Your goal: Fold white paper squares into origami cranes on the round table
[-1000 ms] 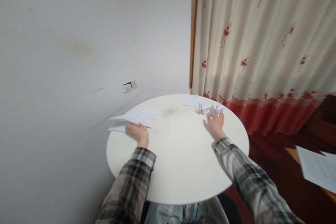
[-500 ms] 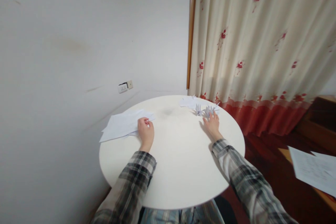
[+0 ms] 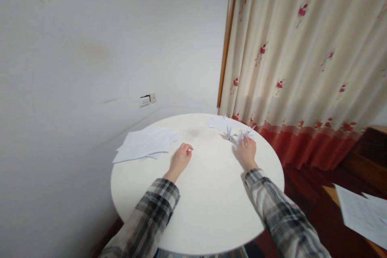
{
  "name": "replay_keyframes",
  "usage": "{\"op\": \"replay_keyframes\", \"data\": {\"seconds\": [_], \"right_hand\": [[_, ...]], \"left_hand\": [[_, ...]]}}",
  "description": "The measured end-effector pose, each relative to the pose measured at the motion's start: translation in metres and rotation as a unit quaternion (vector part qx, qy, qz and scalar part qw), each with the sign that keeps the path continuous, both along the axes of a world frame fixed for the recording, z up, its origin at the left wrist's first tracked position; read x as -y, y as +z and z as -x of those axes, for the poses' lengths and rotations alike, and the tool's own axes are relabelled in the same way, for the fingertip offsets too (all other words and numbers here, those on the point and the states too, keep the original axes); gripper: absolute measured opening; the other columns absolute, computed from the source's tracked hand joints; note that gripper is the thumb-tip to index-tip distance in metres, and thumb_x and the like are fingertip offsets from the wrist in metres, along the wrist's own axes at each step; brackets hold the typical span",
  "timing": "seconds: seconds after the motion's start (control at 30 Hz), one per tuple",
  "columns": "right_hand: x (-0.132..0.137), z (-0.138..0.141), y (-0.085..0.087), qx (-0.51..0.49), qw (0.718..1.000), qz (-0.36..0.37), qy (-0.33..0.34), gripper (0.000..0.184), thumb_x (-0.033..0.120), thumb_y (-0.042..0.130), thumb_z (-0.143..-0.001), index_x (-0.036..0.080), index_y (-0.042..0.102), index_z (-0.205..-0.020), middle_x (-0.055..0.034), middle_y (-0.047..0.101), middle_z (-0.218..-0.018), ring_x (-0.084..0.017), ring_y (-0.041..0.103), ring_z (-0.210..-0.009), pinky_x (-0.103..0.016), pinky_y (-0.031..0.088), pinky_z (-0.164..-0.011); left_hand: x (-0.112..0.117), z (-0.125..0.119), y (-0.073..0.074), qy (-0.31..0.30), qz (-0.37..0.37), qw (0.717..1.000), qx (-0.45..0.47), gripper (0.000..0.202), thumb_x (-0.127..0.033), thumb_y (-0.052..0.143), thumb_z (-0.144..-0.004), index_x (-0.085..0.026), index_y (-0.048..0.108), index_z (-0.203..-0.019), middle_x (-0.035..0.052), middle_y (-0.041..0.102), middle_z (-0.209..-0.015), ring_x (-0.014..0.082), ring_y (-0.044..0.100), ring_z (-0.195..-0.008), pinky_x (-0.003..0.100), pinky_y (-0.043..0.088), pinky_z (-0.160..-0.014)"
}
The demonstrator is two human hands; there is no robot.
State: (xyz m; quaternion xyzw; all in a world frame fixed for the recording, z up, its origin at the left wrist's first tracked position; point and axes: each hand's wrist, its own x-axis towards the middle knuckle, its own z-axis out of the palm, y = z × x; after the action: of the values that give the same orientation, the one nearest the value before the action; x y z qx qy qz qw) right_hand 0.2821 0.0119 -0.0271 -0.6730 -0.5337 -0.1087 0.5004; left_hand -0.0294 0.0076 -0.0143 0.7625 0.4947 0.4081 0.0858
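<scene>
My left hand (image 3: 182,156) is over the left-middle of the white round table (image 3: 199,201), its fingers curled in with nothing visible in them. To its left lies a stack of white paper sheets (image 3: 145,143), apart from the hand. At the table's far right, my right hand (image 3: 248,152) has its fingers closed on a folded white paper crane (image 3: 240,135), partly hidden by the fingertips. More folded cranes cluster just behind it. Another paper crane (image 3: 229,133) stands a little to the left.
Smaller white paper pieces (image 3: 218,122) lie at the table's back edge with a small folded shape on top. A wall socket (image 3: 144,101) is behind the table. A flowered curtain (image 3: 287,56) hangs at right. Written sheets (image 3: 363,211) rest on a wooden surface at lower right.
My left hand has moved right, away from the paper stack. The fingers of my right hand have drawn together at the crane. The view has shifted slightly.
</scene>
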Motion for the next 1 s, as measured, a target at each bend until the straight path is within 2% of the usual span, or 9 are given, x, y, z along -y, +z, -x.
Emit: {"op": "replay_keyframes", "data": {"seconds": [0.13, 0.27, 0.4, 0.5, 0.6, 0.7, 0.83, 1.0], "right_hand": [[0.007, 0.009, 0.007, -0.06, 0.997, -0.057, 0.005, 0.04, 0.031, 0.027, -0.086, 0.011, 0.06, -0.095, -0.0163, 0.061, -0.097, -0.026, 0.05, -0.098, -0.041, 0.034, -0.09], [0.013, 0.028, 0.012, -0.102, 0.99, -0.091, 0.034, 0.043, 0.037, 0.022, -0.088, 0.017, 0.059, -0.093, -0.0117, 0.061, -0.091, -0.027, 0.051, -0.096, -0.046, 0.037, -0.086], [0.021, 0.059, 0.017, -0.101, 0.983, -0.107, 0.113, 0.037, 0.038, 0.03, -0.088, 0.019, 0.061, -0.091, -0.0102, 0.063, -0.093, -0.023, 0.054, -0.094, -0.042, 0.041, -0.085], [0.027, 0.087, 0.019, -0.077, 0.972, -0.118, 0.187, 0.029, 0.036, 0.041, -0.085, 0.018, 0.062, -0.093, -0.0107, 0.064, -0.094, -0.022, 0.055, -0.093, -0.04, 0.042, -0.085], [0.034, 0.113, 0.02, -0.045, 0.96, -0.12, 0.25, 0.023, 0.034, 0.05, -0.081, 0.022, 0.062, -0.097, -0.0086, 0.064, -0.096, -0.021, 0.056, -0.093, -0.04, 0.044, -0.084], [0.039, 0.132, 0.018, -0.014, 0.951, -0.12, 0.285, 0.029, 0.033, 0.057, -0.077, 0.026, 0.059, -0.105, -0.0072, 0.062, -0.101, -0.021, 0.054, -0.098, -0.041, 0.044, -0.086], [0.04, 0.142, 0.014, 0.011, 0.945, -0.107, 0.307, 0.053, 0.035, 0.062, -0.072, 0.023, 0.048, -0.123, -0.0106, 0.054, -0.116, -0.024, 0.049, -0.109, -0.042, 0.041, -0.092], [0.034, 0.139, 0.011, 0.054, 0.958, -0.099, 0.263, 0.07, 0.041, 0.065, -0.07, 0.017, 0.038, -0.13, -0.0157, 0.048, -0.125, -0.028, 0.039, -0.121, -0.049, 0.031, -0.1]], "left_hand": [[0.004, -0.006, 0.0, -0.032, 0.003, 0.999, -0.015, 0.019, -0.011, 0.044, -0.075, -0.02, 0.058, -0.084, -0.0002, 0.049, -0.077, 0.0131, 0.052, -0.07, 0.025, 0.041, -0.067], [0.009, -0.011, 0.002, -0.079, 0.014, 0.997, -0.012, 0.021, -0.012, 0.044, -0.075, -0.02, 0.059, -0.087, 0.001, 0.053, -0.081, 0.0134, 0.053, -0.072, 0.025, 0.041, -0.068], [0.011, -0.015, 0.002, -0.102, 0.035, 0.994, 0.016, 0.018, -0.018, 0.047, -0.076, -0.019, 0.061, -0.087, 0.0022, 0.058, -0.081, 0.0147, 0.054, -0.072, 0.027, 0.041, -0.071], [0.009, -0.021, 0.0, -0.128, 0.071, 0.985, 0.092, 0.019, -0.027, 0.047, -0.078, -0.019, 0.062, -0.085, 0.0041, 0.062, -0.083, 0.0157, 0.055, -0.075, 0.028, 0.042, -0.073], [0.006, -0.027, 0.0, -0.132, 0.173, 0.951, 0.221, 0.025, -0.035, 0.048, -0.077, -0.017, 0.061, -0.09, 0.0049, 0.064, -0.083, 0.0155, 0.058, -0.072, 0.027, 0.044, -0.066], [0.005, -0.029, 0.003, -0.141, 0.269, 0.891, 0.337, 0.032, -0.04, 0.054, -0.072, -0.016, 0.059, -0.093, 0.0049, 0.065, -0.085, 0.0147, 0.059, -0.067, 0.027, 0.045, -0.062], [0.009, -0.027, 0.007, -0.198, 0.288, 0.843, 0.41, 0.038, -0.043, 0.061, -0.068, -0.014, 0.06, -0.093, 0.0069, 0.065, -0.094, 0.0155, 0.06, -0.075, 0.026, 0.045, -0.067], [0.01, -0.025, 0.004, -0.237, 0.3, 0.826, 0.413, 0.051, -0.029, 0.072, -0.058, -0.013, 0.056, -0.104, 0.0099, 0.065, -0.099, 0.0158, 0.061, -0.08, 0.024, 0.045, -0.069]]}}
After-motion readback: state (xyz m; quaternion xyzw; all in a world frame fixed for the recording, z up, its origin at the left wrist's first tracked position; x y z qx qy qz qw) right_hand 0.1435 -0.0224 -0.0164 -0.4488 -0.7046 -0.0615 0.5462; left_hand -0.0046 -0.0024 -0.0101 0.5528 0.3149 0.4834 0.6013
